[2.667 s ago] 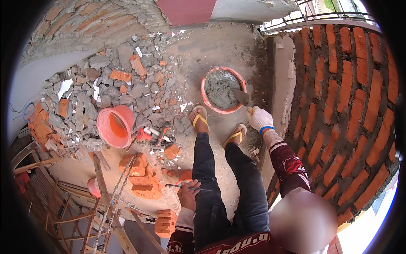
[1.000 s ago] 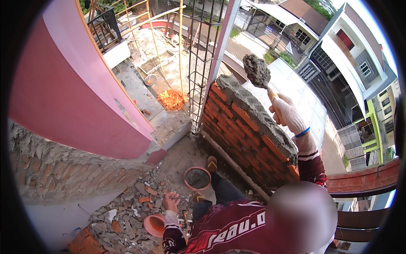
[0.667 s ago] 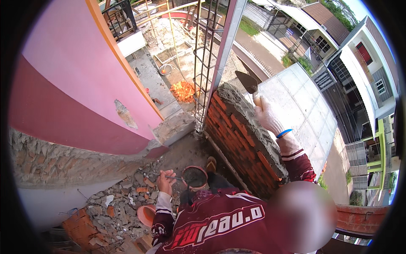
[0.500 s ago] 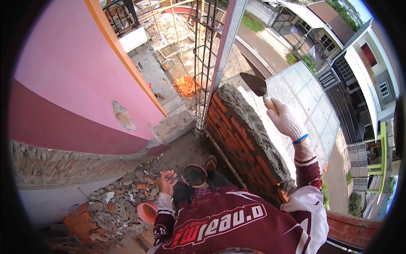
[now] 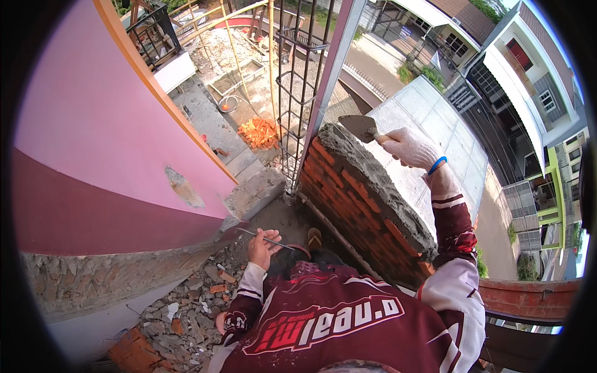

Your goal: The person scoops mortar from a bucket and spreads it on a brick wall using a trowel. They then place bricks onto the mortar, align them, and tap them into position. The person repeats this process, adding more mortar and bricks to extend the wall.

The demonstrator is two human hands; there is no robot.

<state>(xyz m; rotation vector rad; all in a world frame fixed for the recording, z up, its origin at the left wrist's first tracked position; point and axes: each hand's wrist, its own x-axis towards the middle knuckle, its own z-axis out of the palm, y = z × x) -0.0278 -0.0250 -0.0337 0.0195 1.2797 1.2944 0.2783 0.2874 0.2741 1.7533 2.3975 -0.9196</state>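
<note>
My right hand (image 5: 411,148), in a white knitted glove with a blue cuff, grips a pointing trowel (image 5: 359,127) by its handle. The flat grey blade is over the far end of a low brick wall (image 5: 354,193), close to the wet mortar (image 5: 379,177) along its top; whether they touch I cannot tell. My bare left hand (image 5: 263,248) is lower down, left of the wall, its fingers loosely curled round a thin metal rod (image 5: 247,232) with a bent end. Below the rod, a bucket's rim (image 5: 301,250) shows; my body hides most of it.
Broken masonry rubble (image 5: 193,304) lies left of me beside a pink wall (image 5: 124,143) with a chipped base. A rebar cage (image 5: 303,81) and a metal post (image 5: 333,81) rise at the brick wall's far end. Orange brick pieces (image 5: 258,133) lie on the ground below.
The trowel has come down and left, its blade turning from steeply angled to nearly level over the mortar. My left hand has moved up and right with the rod. The bucket is now mostly hidden.
</note>
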